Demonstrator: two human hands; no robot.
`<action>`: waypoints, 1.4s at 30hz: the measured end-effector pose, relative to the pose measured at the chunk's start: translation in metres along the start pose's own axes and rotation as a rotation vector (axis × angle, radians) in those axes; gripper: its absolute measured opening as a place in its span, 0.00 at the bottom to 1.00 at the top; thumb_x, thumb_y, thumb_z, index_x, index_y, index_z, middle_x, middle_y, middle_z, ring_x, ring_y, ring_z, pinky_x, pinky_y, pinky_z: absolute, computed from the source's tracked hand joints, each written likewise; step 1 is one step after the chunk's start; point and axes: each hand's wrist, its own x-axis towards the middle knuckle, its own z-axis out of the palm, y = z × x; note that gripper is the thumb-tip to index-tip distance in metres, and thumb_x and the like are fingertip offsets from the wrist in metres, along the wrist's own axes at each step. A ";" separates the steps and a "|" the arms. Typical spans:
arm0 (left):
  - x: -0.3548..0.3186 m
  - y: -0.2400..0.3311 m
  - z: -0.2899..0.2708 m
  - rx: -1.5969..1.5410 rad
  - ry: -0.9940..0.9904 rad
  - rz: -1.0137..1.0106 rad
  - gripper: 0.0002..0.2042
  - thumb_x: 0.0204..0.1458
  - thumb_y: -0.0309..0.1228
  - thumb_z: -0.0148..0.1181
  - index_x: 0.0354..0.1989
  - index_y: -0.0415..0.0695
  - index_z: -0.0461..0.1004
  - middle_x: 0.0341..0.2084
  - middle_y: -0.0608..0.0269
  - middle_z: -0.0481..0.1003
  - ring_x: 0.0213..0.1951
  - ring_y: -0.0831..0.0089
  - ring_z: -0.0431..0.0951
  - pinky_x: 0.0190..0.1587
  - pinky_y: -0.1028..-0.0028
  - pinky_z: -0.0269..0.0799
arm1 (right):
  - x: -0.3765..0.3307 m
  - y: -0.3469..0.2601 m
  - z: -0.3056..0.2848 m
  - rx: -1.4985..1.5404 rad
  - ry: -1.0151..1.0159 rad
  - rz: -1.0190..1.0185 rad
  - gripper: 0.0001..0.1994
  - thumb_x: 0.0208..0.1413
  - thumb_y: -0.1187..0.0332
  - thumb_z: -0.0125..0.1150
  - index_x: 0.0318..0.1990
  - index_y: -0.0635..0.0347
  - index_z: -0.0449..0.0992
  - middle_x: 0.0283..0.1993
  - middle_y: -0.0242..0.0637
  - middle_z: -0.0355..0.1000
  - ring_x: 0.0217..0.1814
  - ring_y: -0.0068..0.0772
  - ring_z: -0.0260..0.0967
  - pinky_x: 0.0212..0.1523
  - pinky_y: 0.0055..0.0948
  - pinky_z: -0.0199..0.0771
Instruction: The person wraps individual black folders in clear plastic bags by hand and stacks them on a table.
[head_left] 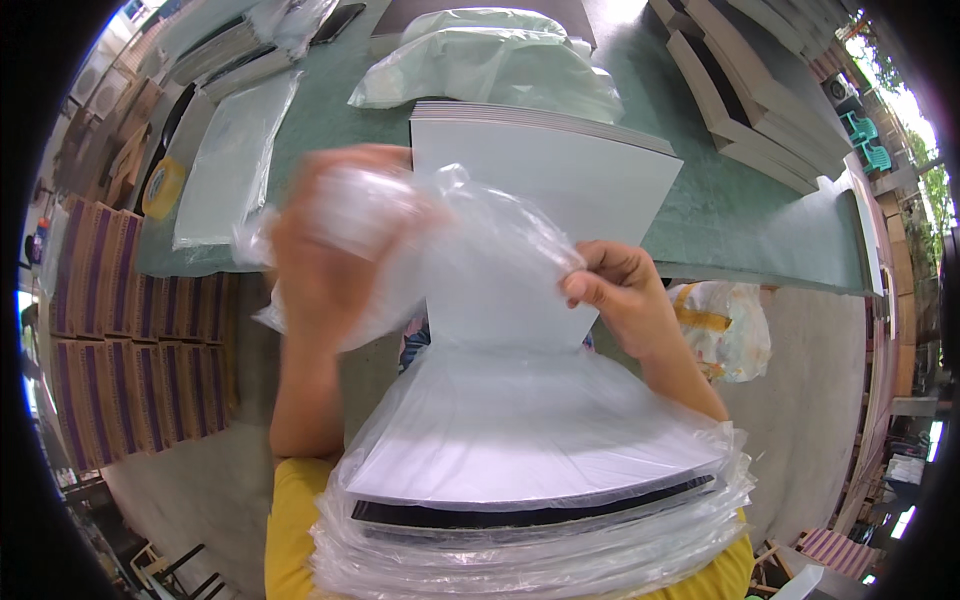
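A thin clear plastic bag [495,235] stretches between my two hands, in front of a stack of white boards [540,150] that juts over the table edge. My right hand [620,290] is closed, pinching the bag's right edge between thumb and fingers. Up on the left, my left hand [335,250] is smeared by motion, with crumpled film against it. Its fingers cannot be made out. Against my body lies a pile of plastic-wrapped panels [530,430], white on top with a black strip along the near edge.
The green table [690,240] carries a plastic-covered pile [490,75] at the back, flat plastic sleeves [240,160] and a yellow tape roll [163,188] at left, and stacked grey boards [750,100] at right. Stacked cartons [130,330] stand left; a filled plastic sack [725,330] sits right.
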 end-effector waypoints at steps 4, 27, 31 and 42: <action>-0.027 0.007 0.052 0.113 -0.923 0.053 0.12 0.40 0.30 0.63 0.32 0.41 0.69 0.22 0.61 0.73 0.25 0.70 0.74 0.28 0.75 0.68 | -0.001 -0.046 0.015 0.015 0.184 -0.569 0.05 0.44 0.77 0.58 0.30 0.62 0.70 0.30 0.33 0.66 0.36 0.20 0.63 0.38 0.19 0.63; 0.010 -0.005 -0.030 -1.246 -0.969 -0.168 0.07 0.50 0.32 0.52 0.29 0.41 0.71 0.27 0.55 0.74 0.33 0.71 0.73 0.35 0.74 0.67 | -0.015 -0.055 -0.067 -0.877 -0.960 0.338 0.11 0.44 0.61 0.55 0.24 0.61 0.73 0.25 0.39 0.69 0.31 0.37 0.68 0.35 0.32 0.67; 0.001 0.019 -0.013 -0.069 -1.400 0.062 0.07 0.45 0.28 0.54 0.30 0.38 0.70 0.21 0.53 0.72 0.28 0.66 0.74 0.27 0.69 0.69 | -0.024 -0.038 -0.043 -1.738 -0.441 0.149 0.11 0.38 0.61 0.58 0.22 0.61 0.73 0.25 0.42 0.70 0.32 0.40 0.68 0.38 0.40 0.67; -0.061 -0.023 0.013 0.549 -1.270 0.516 0.08 0.43 0.32 0.49 0.28 0.40 0.67 0.24 0.50 0.71 0.28 0.67 0.74 0.19 0.74 0.67 | -0.021 -0.030 -0.074 -2.080 -0.209 -0.478 0.10 0.44 0.67 0.52 0.35 0.58 0.74 0.36 0.40 0.70 0.40 0.41 0.67 0.49 0.39 0.61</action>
